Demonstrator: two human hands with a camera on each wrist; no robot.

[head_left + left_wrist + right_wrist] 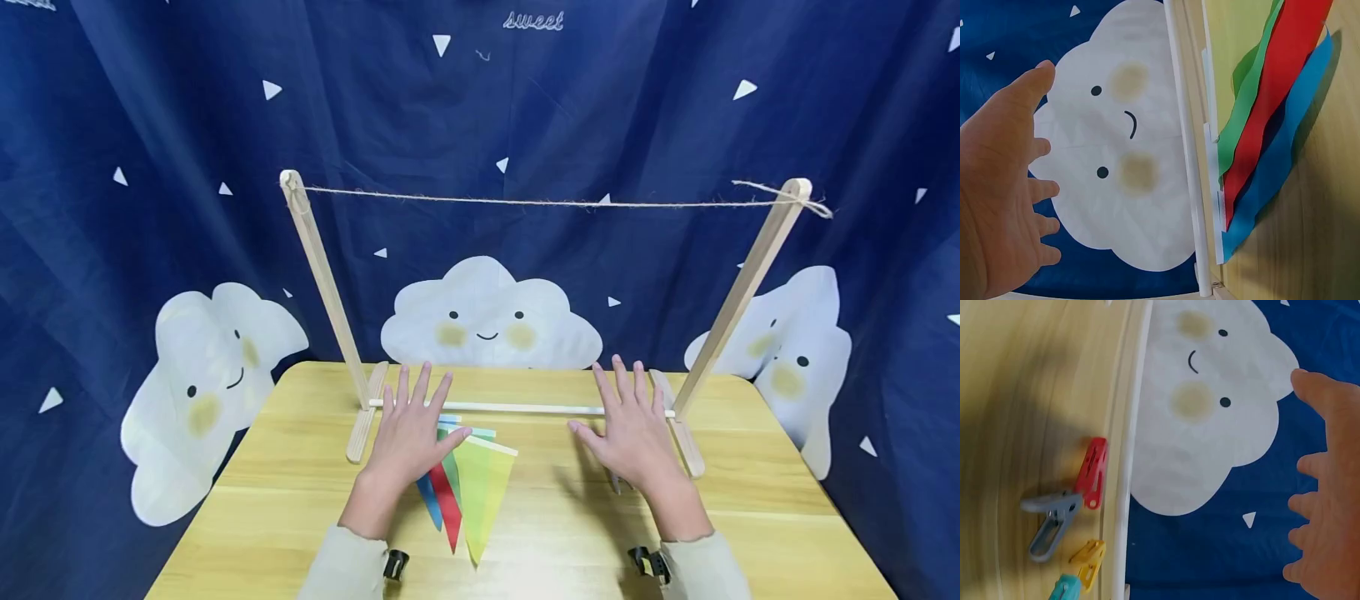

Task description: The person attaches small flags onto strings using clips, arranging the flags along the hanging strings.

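Note:
My left hand (pixel 408 437) hovers with spread, straight fingers over a fanned pile of triangular pennant flags. A yellow flag (pixel 483 487) lies on top, with a red flag (pixel 1285 75), a green flag (pixel 1252 94) and a blue flag (pixel 1288 156) beneath it. Fingers apart, my right hand (pixel 633 433) is held above the table on the other side and grips nothing. Below it, in the right wrist view, lie a red clothespin (pixel 1091 472), a grey clothespin (pixel 1054 528), a yellow clothespin (pixel 1089 562) and a teal clothespin (pixel 1066 587); in the head view the hand mostly hides them.
A wooden frame has a left post (pixel 326 283), a right post (pixel 742 292) and a white rod (pixel 525 408) low between them. Twine (pixel 480 200) runs between the post tops, with a bow at the right. Behind the wooden table (pixel 555 533) hangs a blue curtain (pixel 480 108).

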